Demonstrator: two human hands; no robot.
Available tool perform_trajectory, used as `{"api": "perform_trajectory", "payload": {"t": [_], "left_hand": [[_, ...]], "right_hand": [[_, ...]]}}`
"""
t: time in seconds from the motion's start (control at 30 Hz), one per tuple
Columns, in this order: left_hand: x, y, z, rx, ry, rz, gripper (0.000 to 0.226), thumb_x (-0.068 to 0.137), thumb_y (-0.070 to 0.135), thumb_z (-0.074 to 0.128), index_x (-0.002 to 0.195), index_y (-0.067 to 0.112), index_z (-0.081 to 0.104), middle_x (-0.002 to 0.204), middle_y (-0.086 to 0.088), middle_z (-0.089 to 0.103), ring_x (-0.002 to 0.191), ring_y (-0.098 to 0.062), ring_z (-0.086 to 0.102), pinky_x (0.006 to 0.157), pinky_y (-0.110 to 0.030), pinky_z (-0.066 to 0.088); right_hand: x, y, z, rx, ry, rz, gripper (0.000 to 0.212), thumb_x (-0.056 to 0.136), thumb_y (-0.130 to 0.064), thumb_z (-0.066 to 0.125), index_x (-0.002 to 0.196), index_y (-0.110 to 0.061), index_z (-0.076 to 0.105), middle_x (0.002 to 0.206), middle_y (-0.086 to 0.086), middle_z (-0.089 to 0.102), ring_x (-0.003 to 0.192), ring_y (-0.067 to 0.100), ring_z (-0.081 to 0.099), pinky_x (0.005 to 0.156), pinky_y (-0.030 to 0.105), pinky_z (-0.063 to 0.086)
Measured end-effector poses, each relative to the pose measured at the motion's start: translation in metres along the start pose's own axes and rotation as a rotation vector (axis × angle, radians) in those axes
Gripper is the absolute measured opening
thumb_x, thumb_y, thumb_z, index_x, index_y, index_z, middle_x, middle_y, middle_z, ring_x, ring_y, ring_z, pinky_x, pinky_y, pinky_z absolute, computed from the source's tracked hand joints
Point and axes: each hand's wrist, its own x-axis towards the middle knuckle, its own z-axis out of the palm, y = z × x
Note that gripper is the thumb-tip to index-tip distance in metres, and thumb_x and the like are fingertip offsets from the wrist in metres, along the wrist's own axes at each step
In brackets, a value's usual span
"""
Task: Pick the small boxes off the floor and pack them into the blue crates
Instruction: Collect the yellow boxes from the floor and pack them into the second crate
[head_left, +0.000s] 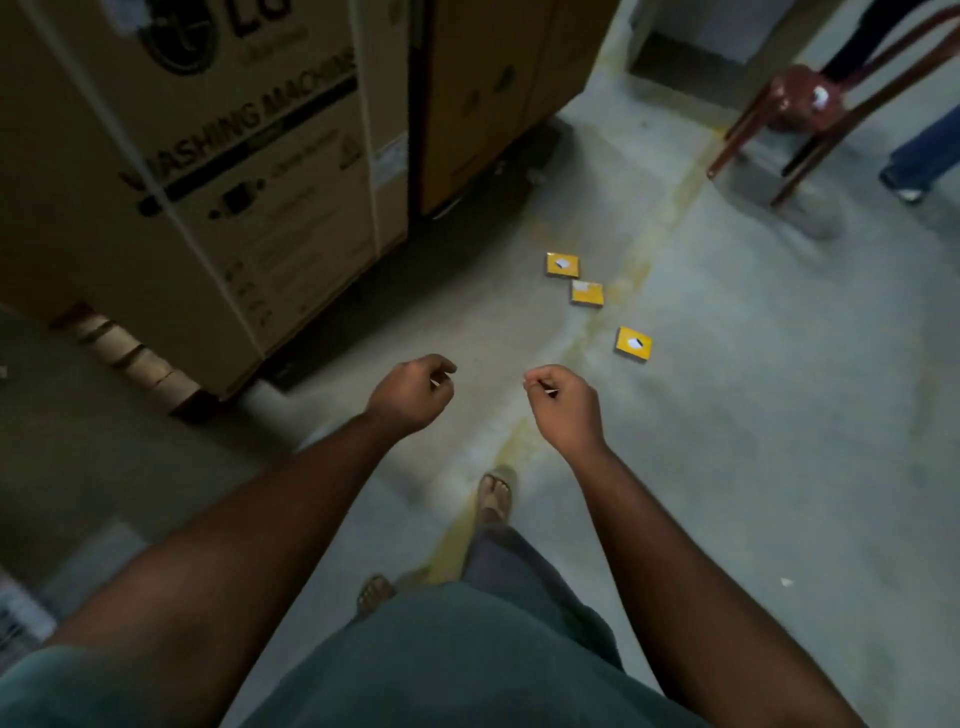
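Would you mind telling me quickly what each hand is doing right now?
Left hand: fingers loosely curled, holding nothing, above the floor.
Right hand: fingers loosely curled, holding nothing; the yellow boxes lie untouched ahead.

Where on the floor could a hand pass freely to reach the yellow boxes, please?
Bare concrete floor lies right of the three small yellow boxes: far, middle, near. It is also bare between the near box and both empty hands, left hand and right hand. The far two boxes nearly touch. Left, the washing machine carton hems the floor in.
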Motion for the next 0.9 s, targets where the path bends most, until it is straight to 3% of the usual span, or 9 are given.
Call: {"api": "perform_trajectory", "payload": {"t": [0.27,0.4,0.67,0.73,0.8,0.9], "left_hand": [[0.161,0.096,0.091,0.103,-0.143,0.07,0.032,0.095,0.032,0.056,0.124,0.025,0.067,0.111,0.005,0.072,0.1,-0.018,0.067,0.083,-0.031,0.053],[0.246,0.146,0.134,0.112,-0.174,0.049,0.033,0.093,0.033,0.057,0.124,0.026,0.067,0.111,0.006,0.071,0.099,-0.017,0.067,0.082,-0.03,0.052],[0.394,0.219,0.161,0.149,-0.255,0.028,0.034,0.093,0.034,0.058,0.125,0.026,0.066,0.111,0.007,0.072,0.095,-0.015,0.067,0.079,-0.029,0.053],[0.444,0.226,0.17,0.158,-0.28,0.025,0.033,0.093,0.033,0.058,0.124,0.026,0.066,0.112,0.005,0.073,0.098,-0.017,0.068,0.08,-0.03,0.053],[0.497,0.228,0.183,0.178,-0.307,0.015,0.028,0.092,0.032,0.059,0.118,0.026,0.068,0.112,0.001,0.074,0.103,-0.023,0.069,0.082,-0.033,0.054],[0.582,0.221,0.213,0.222,-0.38,0.006,0.029,0.09,0.029,0.061,0.117,0.024,0.069,0.113,-0.001,0.074,0.109,-0.025,0.067,0.083,-0.031,0.05]], "right_hand": [[0.122,0.088,-0.075,0.049,0.051,0.12,0.013,0.092,-0.024,0.068,0.099,-0.025,0.079,0.097,-0.01,0.077,0.085,0.006,0.069,0.083,0.023,0.054],[0.21,0.126,-0.116,0.025,0.022,0.165,0.015,0.091,-0.022,0.067,0.1,-0.025,0.078,0.099,-0.006,0.077,0.088,0.011,0.071,0.084,0.024,0.054],[0.37,0.15,-0.156,0.095,-0.041,0.369,0.017,0.089,-0.022,0.066,0.101,-0.022,0.079,0.1,-0.004,0.077,0.091,0.011,0.068,0.078,0.02,0.045],[0.416,0.16,-0.145,0.168,-0.041,0.439,0.017,0.086,-0.027,0.066,0.095,-0.024,0.079,0.097,-0.005,0.077,0.089,0.012,0.069,0.082,0.025,0.052],[0.464,0.185,-0.125,0.258,-0.022,0.567,0.018,0.076,-0.041,0.062,0.078,-0.03,0.076,0.09,-0.003,0.079,0.088,0.021,0.074,0.086,0.041,0.06],[0.531,0.24,-0.085,0.387,-0.004,0.759,0.019,0.07,-0.048,0.06,0.069,-0.034,0.073,0.082,-0.004,0.077,0.084,0.026,0.075,0.083,0.052,0.061]]}}
